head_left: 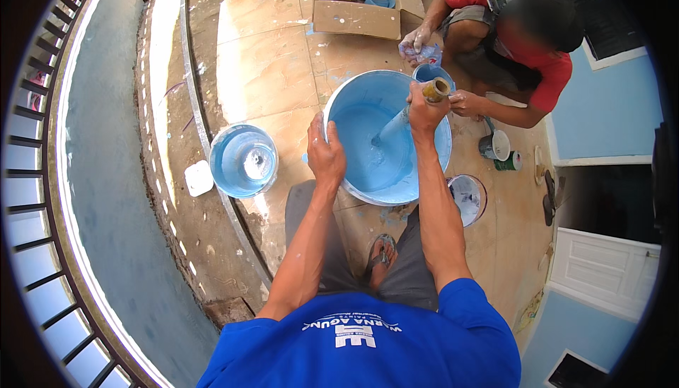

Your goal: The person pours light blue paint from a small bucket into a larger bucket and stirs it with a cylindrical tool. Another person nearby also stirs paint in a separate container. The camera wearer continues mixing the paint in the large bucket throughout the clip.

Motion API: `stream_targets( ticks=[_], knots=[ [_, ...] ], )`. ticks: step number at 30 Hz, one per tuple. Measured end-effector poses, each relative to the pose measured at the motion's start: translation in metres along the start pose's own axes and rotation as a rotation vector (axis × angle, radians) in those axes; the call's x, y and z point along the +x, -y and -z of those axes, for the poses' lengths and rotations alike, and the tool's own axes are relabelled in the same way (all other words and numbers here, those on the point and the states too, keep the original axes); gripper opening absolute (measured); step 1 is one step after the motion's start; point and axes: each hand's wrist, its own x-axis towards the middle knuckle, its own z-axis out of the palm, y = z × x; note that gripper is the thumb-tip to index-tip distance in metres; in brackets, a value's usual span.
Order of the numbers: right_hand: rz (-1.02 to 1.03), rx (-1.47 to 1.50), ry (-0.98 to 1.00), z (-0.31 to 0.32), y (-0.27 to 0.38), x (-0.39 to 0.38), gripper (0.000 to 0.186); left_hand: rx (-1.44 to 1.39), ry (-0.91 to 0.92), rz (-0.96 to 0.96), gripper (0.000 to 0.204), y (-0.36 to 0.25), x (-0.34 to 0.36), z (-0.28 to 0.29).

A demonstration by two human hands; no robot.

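In front of me stands a large round bucket (346,185) with light blue paint (364,154) in it. My left hand (327,151) grips the bucket's left rim. Wrapped round the upper part of a thick, hollow-ended stirring pole (394,127) is my right hand (428,113), above the bucket's right side. The pole slants down into the paint, and its lower part is coated blue. A co-worker (534,41) crouches at the far right, holding a crumpled bluish plastic bag or cloth (424,53) with one hand. The other hand is by a small blue pail (428,72), partly hidden behind my right hand.
A smaller blue-stained bucket (221,183) stands left, beside a white lid (199,178). Right of the big bucket is a white-coated pail (467,199); cans (508,161) stand farther right. A cardboard box (357,19) holds small pails. A metal rail (194,98) crosses the floor at left.
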Motion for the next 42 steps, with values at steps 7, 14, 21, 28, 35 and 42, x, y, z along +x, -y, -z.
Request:
stream_targets(
  ticks=[7, 14, 21, 28, 35, 42],
  knots=[
    [0.132, 0.039, 0.151, -0.046, 0.006, -0.022, 0.02, -0.019, -0.031, 0.017, 0.045, -0.001, -0.003, -0.003],
    [0.165, 0.195, 0.712, -0.025, 0.044, -0.088, 0.02, 0.049, -0.033, -0.072, 0.046, 0.022, 0.002, 0.001],
    [0.069, 0.262, 0.786, 0.069, 0.043, -0.07, 0.021, 0.129, -0.058, -0.061, 0.048, 0.011, -0.002, 0.004],
    [0.124, 0.199, 0.571, 0.069, 0.01, -0.011, 0.02, 0.09, -0.044, -0.043, 0.046, 0.008, -0.005, 0.0],
    [0.212, 0.227, 0.569, 0.014, 0.009, -0.017, 0.021, 0.123, -0.033, -0.021, 0.043, 0.006, -0.002, 0.0],
    [0.224, 0.061, 0.866, 0.046, 0.027, -0.053, 0.023, 0.104, -0.03, 0.009, 0.044, 0.004, -0.006, 0.002]
  ],
)
